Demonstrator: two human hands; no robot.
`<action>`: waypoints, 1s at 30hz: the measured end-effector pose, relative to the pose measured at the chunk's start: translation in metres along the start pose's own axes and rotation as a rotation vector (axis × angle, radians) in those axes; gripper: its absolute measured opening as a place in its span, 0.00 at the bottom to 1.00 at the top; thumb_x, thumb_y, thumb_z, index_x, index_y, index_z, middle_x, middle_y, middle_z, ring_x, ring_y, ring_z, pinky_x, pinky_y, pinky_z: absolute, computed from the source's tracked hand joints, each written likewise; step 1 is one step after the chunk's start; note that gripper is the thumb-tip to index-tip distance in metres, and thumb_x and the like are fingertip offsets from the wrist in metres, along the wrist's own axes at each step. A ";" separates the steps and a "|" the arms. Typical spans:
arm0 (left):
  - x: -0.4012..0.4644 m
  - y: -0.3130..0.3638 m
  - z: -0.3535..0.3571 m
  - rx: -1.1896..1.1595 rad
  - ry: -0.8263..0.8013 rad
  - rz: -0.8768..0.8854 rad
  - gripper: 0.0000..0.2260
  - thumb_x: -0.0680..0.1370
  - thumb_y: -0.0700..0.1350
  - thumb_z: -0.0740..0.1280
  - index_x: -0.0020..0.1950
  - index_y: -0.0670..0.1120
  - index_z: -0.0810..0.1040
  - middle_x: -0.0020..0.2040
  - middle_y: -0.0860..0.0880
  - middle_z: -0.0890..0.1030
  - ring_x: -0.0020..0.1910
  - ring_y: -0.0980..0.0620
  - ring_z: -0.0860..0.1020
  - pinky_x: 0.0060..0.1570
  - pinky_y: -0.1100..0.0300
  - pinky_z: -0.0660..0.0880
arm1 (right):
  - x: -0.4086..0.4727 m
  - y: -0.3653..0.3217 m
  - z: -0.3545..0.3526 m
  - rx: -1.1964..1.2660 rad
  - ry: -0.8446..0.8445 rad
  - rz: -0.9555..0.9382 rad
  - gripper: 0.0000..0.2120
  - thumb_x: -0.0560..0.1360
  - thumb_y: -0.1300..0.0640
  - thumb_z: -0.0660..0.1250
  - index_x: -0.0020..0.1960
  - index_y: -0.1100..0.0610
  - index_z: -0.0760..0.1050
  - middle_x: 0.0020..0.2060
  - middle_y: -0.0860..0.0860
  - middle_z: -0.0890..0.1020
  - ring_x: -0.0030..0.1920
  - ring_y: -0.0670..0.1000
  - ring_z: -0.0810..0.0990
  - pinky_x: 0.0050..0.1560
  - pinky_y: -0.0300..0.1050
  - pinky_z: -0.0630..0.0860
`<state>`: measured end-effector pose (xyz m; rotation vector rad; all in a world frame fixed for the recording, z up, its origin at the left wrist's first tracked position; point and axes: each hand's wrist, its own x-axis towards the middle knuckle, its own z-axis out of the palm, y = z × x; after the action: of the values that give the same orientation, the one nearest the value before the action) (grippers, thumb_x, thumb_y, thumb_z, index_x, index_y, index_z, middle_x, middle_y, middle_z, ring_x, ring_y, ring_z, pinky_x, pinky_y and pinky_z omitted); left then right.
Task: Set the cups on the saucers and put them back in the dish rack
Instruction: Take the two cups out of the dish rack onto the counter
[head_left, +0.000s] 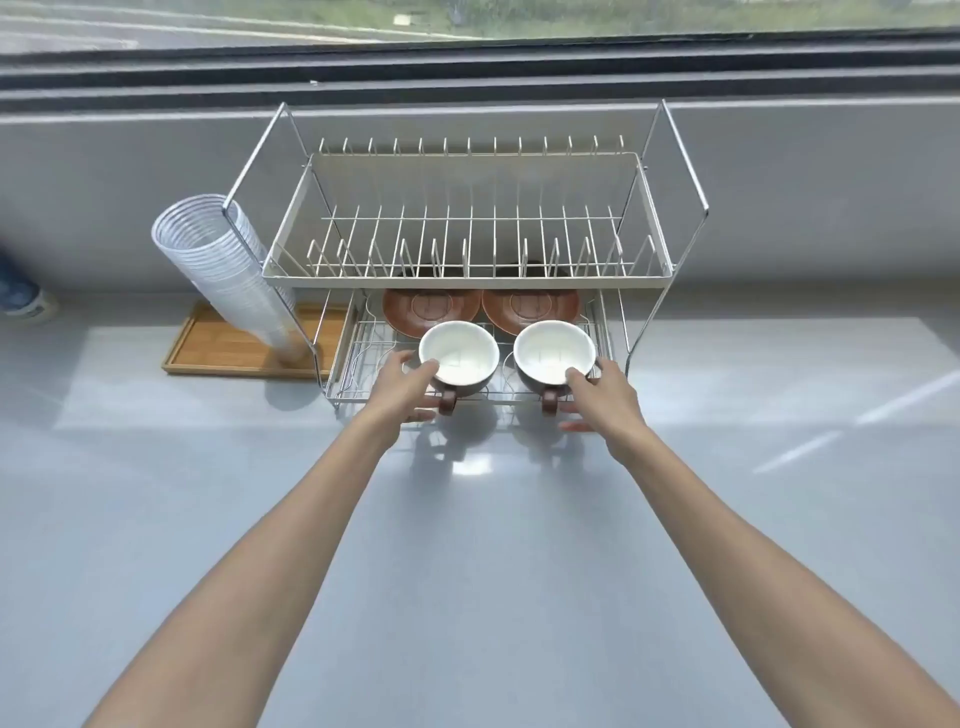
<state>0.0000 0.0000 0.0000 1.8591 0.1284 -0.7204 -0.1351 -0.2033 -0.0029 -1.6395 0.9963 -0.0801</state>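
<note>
A: Where are the cups?

B: Both sit upright at the front of the rack's (291, 208) lower tier, side by side and apart. The left cup (459, 353) and the right cup (554, 351) are brown outside and white inside, and each handle points toward the person.

A: And the hands?

B: The left hand (402, 382) is clamped on the left cup, thumb over the near rim and fingers low at the base. The right hand (602, 389) grips the right cup the same way, thumb on the rim at its near right side.

A: The saucers?

B: Two brown ones lie flat just behind the cups on the same tier, the left saucer (431, 306) and the right saucer (531, 304). Neither carries a cup. Their back edges are hidden under the upper tier.

A: Anything in the upper tier?

B: Only its wire dividers show.

A: What else is about?

B: A leaning stack of clear plastic cups (223, 260) stands on a wooden tray (218, 345) just left of the rack. All of it rests on a pale grey surface (467, 571) below a window (467, 21).
</note>
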 end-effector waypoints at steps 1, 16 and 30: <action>0.001 0.002 0.001 -0.005 -0.010 -0.016 0.22 0.80 0.46 0.64 0.73 0.48 0.66 0.57 0.44 0.79 0.36 0.52 0.83 0.32 0.58 0.78 | 0.002 -0.001 0.001 0.037 0.010 0.021 0.22 0.76 0.54 0.62 0.69 0.55 0.67 0.59 0.57 0.79 0.46 0.57 0.85 0.38 0.54 0.85; 0.000 0.003 0.018 -0.124 0.022 -0.083 0.22 0.78 0.38 0.61 0.72 0.48 0.69 0.43 0.47 0.78 0.34 0.50 0.81 0.26 0.63 0.76 | 0.016 -0.001 0.007 0.304 0.034 0.135 0.15 0.74 0.63 0.58 0.60 0.60 0.72 0.39 0.62 0.84 0.31 0.59 0.87 0.36 0.47 0.85; -0.068 -0.016 0.023 -0.221 0.019 -0.056 0.20 0.77 0.38 0.61 0.70 0.45 0.71 0.45 0.46 0.78 0.31 0.48 0.83 0.26 0.64 0.73 | -0.063 0.021 -0.025 0.351 0.004 0.026 0.14 0.73 0.65 0.57 0.55 0.60 0.76 0.24 0.50 0.83 0.31 0.59 0.86 0.31 0.42 0.82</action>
<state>-0.0713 0.0024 0.0178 1.6567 0.2623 -0.6982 -0.2004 -0.1825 0.0163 -1.3055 0.9461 -0.2281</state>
